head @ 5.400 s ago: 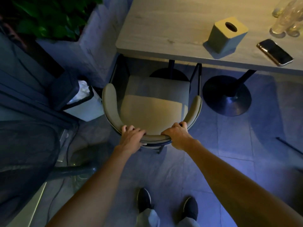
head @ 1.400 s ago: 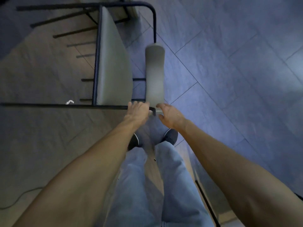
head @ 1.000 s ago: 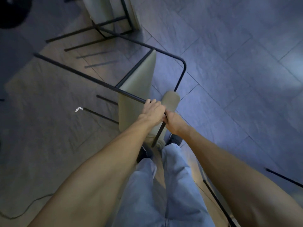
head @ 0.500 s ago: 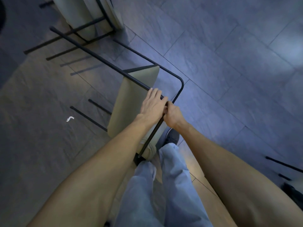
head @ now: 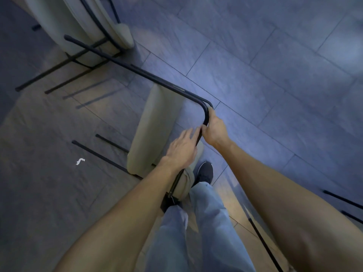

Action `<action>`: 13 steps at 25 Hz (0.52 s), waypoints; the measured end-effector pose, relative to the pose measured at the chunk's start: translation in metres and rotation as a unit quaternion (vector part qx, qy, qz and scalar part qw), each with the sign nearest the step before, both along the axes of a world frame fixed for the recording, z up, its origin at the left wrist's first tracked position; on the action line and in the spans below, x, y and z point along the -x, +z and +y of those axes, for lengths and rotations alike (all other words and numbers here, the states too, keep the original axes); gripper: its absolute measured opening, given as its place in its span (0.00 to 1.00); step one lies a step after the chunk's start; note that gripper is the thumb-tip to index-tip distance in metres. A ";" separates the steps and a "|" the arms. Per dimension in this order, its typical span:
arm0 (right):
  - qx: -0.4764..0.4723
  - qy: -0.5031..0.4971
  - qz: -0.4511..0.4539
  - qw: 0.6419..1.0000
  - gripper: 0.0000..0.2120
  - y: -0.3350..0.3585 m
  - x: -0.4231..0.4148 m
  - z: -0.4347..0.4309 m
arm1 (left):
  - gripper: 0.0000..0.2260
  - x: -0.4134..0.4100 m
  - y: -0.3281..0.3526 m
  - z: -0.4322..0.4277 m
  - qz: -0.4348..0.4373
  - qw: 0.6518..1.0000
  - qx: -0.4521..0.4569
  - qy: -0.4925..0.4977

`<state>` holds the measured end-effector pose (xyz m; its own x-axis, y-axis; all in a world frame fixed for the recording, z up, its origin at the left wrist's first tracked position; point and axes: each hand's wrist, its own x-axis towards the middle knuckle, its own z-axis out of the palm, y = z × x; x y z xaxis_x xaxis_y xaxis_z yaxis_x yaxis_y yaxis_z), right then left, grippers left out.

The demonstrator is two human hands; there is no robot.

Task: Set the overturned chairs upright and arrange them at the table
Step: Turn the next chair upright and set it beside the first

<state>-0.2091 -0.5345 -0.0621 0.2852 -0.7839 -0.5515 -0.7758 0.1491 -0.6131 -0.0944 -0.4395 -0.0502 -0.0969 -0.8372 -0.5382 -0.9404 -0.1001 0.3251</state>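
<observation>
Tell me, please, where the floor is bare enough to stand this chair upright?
Bare tiles lie right of the held chair, beyond the right hand. Upper left is crowded by another overturned chair; dark legs intrude at the right edge.

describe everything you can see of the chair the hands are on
The chair is not upright yet: it is tipped on its side on the tiled floor, its beige padded seat on edge. A thin black metal tube frame runs over it and bends down. The right hand grips that bend; the left hand rests open on the frame and cushion.
</observation>
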 end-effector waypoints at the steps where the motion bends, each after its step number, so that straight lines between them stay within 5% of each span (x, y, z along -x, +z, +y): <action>1: -0.011 -0.010 -0.006 1.000 0.26 -0.001 0.001 -0.004 | 0.31 0.002 -0.001 -0.003 -0.001 1.000 -0.011 -0.009; 6: -0.049 -0.063 -0.043 0.996 0.37 -0.007 0.007 0.003 | 0.35 0.005 -0.009 -0.009 -0.019 0.998 -0.034 -0.044; 13: -0.097 -0.072 -0.010 0.993 0.34 -0.025 0.017 0.088 | 0.32 -0.016 -0.002 -0.003 -0.036 0.964 0.046 -0.260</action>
<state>-0.2257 -0.4468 -0.0868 0.1893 -0.6972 -0.6914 -0.7261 0.3746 -0.5766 -0.0785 -0.4427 -0.0522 -0.4811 -0.7302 -0.4851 -0.8763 0.4166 0.2419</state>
